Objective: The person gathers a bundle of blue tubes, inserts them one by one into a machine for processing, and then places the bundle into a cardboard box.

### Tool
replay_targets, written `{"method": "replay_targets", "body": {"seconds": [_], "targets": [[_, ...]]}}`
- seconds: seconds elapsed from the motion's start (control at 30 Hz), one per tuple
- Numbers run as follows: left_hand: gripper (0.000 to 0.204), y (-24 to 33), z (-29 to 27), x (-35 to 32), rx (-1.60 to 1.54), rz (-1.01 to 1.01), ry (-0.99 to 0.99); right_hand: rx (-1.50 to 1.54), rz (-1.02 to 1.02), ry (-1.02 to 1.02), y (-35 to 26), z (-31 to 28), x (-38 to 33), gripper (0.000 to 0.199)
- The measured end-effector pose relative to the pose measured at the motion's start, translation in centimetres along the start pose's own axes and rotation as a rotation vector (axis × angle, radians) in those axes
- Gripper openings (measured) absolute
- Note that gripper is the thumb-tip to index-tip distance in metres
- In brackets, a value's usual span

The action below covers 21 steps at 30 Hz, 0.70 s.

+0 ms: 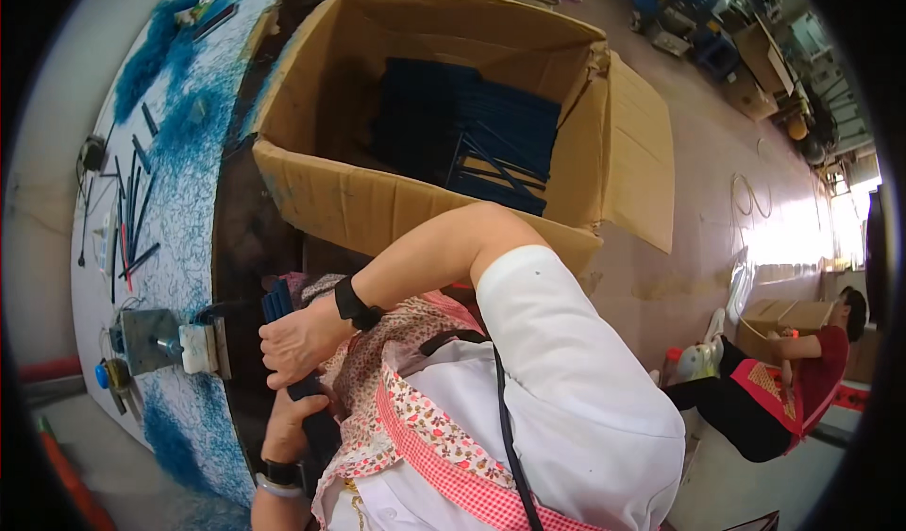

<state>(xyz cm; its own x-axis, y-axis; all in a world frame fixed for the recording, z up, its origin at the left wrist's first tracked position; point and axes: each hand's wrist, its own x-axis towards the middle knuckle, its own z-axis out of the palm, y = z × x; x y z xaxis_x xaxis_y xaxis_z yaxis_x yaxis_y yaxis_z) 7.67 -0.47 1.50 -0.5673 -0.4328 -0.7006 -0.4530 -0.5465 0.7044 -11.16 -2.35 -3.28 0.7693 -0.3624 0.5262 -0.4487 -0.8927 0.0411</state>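
My right hand (pixel 300 344), with a black band at its wrist, is closed over a bundle of dark blue sticks (pixel 276 302) beside the table edge. The ends of several sticks stick out past its knuckles. Just below it, my left hand (pixel 291 420) wraps round the lower part of the same bundle; a watch and a pale bangle are on that wrist. My lap and the floral apron (pixel 415 408) lie right beside the hands. Beyond my right forearm stands a large open cardboard box (pixel 377 196) with many dark blue sticks (pixel 453 116) inside, some lying crosswise.
On the table (pixel 193 238) at left lie blue dust or shavings (pixel 151 64) and loose dark sticks (pixel 132 201). A small machine with a metal block (pixel 151 342) sits near the table's edge. At right a seated person (pixel 793 380) works beside a cardboard box; machinery (pixel 670 7) stands far right.
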Motion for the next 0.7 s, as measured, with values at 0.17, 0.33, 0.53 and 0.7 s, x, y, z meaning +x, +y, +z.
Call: {"method": "replay_targets", "body": {"seconds": [0.17, 0.33, 0.53, 0.7], "targets": [[0.04, -0.9, 1.5, -0.3, -0.076, 0.085, 0.081, 0.178, -0.001, 0.03, 2.3, -4.0, 0.3, 0.031], [0.04, 2.6, 3.9, -0.6, -0.138, 0.402, 0.122, 0.389, 0.281, 0.393, 6.4, -4.3, 3.1, 0.036], [0.036, 4.4, -0.7, 1.3, -0.396, 0.518, 0.107, 0.852, 0.655, 0.71, 4.5, -2.9, 4.1, 0.034], [0.032, 5.4, -2.0, 0.9, -0.625, 0.658, 0.515, 0.969, 0.641, 0.501, 1.2, 2.1, 3.1, 0.03]]}}
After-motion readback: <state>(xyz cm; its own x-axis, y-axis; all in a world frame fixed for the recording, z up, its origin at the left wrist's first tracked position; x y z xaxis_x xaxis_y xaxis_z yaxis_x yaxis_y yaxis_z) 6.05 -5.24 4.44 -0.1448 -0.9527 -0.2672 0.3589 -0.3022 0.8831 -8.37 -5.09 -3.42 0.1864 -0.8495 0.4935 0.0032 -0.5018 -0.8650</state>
